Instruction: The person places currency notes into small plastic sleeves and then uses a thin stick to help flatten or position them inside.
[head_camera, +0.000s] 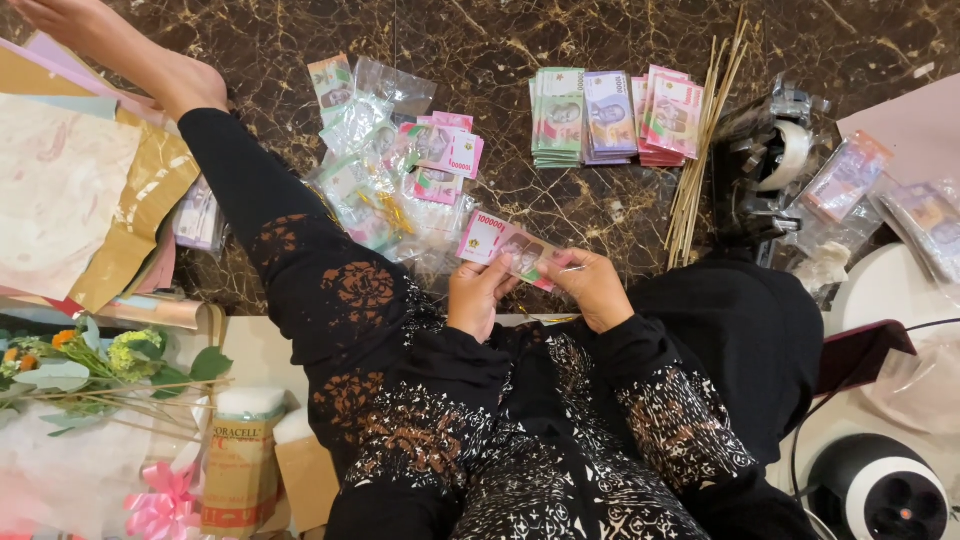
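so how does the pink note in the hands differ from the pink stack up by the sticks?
The pink note is a single sheet; the pink stack is many notes piled up. The note is held off the floor between the left hand and right hand; the stack lies untouched on the marble floor beside the bamboo sticks. The note sits slanted; the stack lies nearly upright in frame. Both are pink banknotes.

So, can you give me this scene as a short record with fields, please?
surface: dark marble floor
left hand: holds pink banknote
right hand: holds the same banknote
ahead: banknote stacks, sleeved notes
right side: bamboo sticks, tape dispenser
left side: wrapping paper, flowers
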